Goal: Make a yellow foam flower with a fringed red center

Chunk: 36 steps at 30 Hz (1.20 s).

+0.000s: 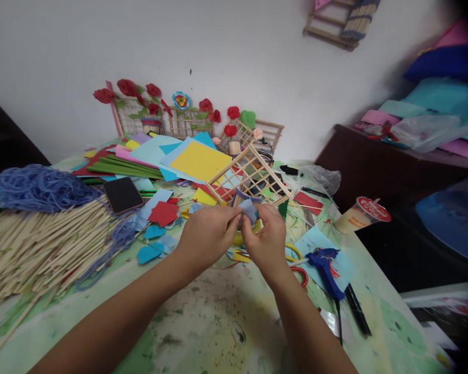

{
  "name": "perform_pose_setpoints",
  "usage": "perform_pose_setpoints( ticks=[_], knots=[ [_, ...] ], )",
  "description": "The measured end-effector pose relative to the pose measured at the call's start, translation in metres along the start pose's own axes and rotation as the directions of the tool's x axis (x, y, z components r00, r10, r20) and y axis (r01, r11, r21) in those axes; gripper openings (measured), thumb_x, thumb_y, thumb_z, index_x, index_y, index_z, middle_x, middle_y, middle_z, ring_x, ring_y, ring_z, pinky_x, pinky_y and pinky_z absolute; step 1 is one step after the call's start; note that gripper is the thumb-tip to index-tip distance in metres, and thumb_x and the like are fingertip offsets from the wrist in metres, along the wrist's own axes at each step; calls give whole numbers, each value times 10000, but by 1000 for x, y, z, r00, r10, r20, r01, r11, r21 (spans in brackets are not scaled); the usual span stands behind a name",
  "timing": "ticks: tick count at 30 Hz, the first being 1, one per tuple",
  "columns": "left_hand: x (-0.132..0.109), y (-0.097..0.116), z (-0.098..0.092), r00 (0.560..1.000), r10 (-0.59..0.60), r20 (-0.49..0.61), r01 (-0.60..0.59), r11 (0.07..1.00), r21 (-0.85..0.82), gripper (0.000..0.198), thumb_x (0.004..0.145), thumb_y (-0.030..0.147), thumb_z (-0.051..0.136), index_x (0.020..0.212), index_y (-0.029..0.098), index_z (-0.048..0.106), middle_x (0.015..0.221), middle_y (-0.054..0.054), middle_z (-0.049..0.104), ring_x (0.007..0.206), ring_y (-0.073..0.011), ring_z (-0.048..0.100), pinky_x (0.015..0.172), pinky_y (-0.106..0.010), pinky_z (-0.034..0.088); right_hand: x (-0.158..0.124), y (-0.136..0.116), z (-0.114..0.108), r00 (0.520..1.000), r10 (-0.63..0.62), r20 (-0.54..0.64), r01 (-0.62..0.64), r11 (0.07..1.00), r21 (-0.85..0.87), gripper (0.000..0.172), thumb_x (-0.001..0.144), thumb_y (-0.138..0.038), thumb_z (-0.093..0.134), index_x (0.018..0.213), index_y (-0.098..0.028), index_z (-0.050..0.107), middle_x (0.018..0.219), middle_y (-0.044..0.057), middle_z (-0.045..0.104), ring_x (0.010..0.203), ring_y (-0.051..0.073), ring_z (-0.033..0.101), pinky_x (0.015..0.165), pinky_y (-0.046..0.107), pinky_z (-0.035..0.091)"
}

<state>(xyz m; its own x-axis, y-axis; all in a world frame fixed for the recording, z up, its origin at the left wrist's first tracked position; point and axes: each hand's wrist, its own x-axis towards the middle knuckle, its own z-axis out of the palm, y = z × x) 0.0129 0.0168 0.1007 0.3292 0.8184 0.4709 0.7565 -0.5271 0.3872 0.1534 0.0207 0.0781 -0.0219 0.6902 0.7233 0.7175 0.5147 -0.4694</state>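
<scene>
Both hands meet above the middle of the table, pinching a small light-blue paper piece (249,209) between them. My left hand (209,231) grips its left side with thumb and forefinger. From the right, the closed fingers of my right hand (265,234) hold the same piece. Just behind it leans a lattice of thin wooden sticks (253,174). Below the right hand lie yellow-handled scissors (294,252), partly covered. Blue paper petals (150,253) and a red paper shape (163,213) rest left of my left hand.
A blue glue gun (327,272) lies at right on light-blue paper, beside a black marker (358,310). A drink cup (362,214) stands at the right edge. Left are wooden sticks (42,244), blue yarn (42,188) and a phone (122,195). Colored sheets (200,161) lie behind.
</scene>
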Motion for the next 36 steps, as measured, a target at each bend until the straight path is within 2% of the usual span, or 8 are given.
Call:
perform_pose_setpoints(
  ticks=[6,11,14,18,27,30,33,36],
  knots=[
    [0,1,1,1000,0,27,1,1000,-31,302,876,271,422,1016,189,676,860,-79,718,787,-189,652,735,-293,480,1,0,-2,1000,12,-11,-12,1000,8,171,766,-195,500,604,-203,446,635,5,489,662,167,469,636,308,377],
    [0,0,4,999,6,32,-5,998,-57,287,866,271,437,991,197,684,858,-72,718,801,-191,649,737,-294,474,2,1,-4,1000,-21,19,22,994,-105,209,732,-173,502,576,-217,370,614,0,440,658,172,443,622,309,349],
    [1,-2,5,1000,2,17,-1,995,-96,274,858,264,450,964,201,695,857,-63,722,788,-188,649,717,-287,468,3,1,-4,998,-50,36,55,984,-172,157,733,-182,507,609,-211,414,656,19,478,703,188,459,663,325,359],
    [5,-6,5,999,-35,-4,33,974,-226,243,843,248,478,897,210,712,849,-35,730,737,-169,644,663,-261,451,3,1,-4,999,-37,22,40,986,-162,116,781,-228,505,671,-193,494,702,36,521,746,194,483,696,328,370],
    [7,-5,6,998,-55,6,53,934,-353,213,815,232,511,760,202,715,716,-3,698,634,-138,586,577,-233,384,1,0,-5,999,-27,20,29,989,-143,80,758,-203,518,679,-189,523,704,35,528,749,193,486,700,328,372],
    [9,-6,6,998,-60,19,63,920,-386,220,802,225,517,722,193,720,610,9,647,568,-124,539,531,-226,346,1,1,-5,999,-30,32,34,987,-159,74,752,-197,521,678,-190,526,706,37,534,757,197,490,709,331,376],
    [11,-9,10,994,-101,38,107,868,-485,210,782,216,528,764,195,737,492,33,553,478,-103,458,477,-218,302,2,3,-5,998,-32,46,39,985,-169,93,763,-206,519,672,-188,518,697,35,529,744,194,488,702,329,376],
    [12,-13,16,975,-200,99,215,723,-657,203,770,247,550,829,188,735,460,45,505,422,-87,408,437,-210,287,3,5,-5,998,-51,41,57,987,-148,75,770,-219,526,702,-186,526,721,39,545,751,193,489,706,331,377]
  ],
)
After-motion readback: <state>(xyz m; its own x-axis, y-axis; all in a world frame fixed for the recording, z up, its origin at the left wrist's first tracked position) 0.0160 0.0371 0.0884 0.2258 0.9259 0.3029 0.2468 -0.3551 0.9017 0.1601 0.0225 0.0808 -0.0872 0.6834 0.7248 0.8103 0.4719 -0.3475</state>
